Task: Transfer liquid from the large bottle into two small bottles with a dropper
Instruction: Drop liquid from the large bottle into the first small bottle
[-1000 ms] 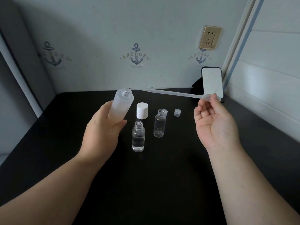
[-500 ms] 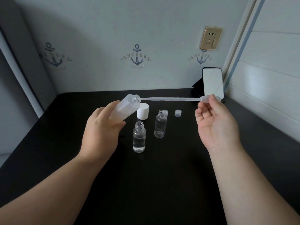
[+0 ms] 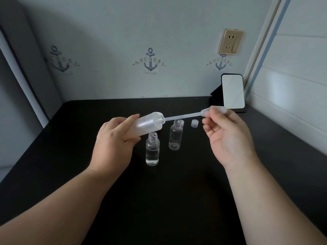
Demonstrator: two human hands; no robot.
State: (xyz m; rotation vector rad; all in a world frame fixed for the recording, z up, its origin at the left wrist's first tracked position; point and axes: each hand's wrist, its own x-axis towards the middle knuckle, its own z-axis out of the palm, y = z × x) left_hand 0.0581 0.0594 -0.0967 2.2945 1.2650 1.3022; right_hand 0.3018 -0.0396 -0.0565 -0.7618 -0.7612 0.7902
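Tilted further since a moment ago, the frosted white plastic large bottle (image 3: 148,125) now lies nearly level in the left hand (image 3: 115,144), fingers wrapped round its body, above the black counter (image 3: 177,200). The right hand (image 3: 228,137) pinches the bulb of the clear plastic dropper (image 3: 187,115), its tip inside the bottle's neck. Both look light; the bulb is probably soft, so grip it gently. Liquid level inside the frosted bottle is hard to make out.

A black table (image 3: 159,200) sits against a pale wall printed with navy anchor motifs (image 3: 150,61), a gold-framed power socket (image 3: 231,42) mounted above a small dark-rimmed mirror (image 3: 233,91) propped in the table's far right corner.
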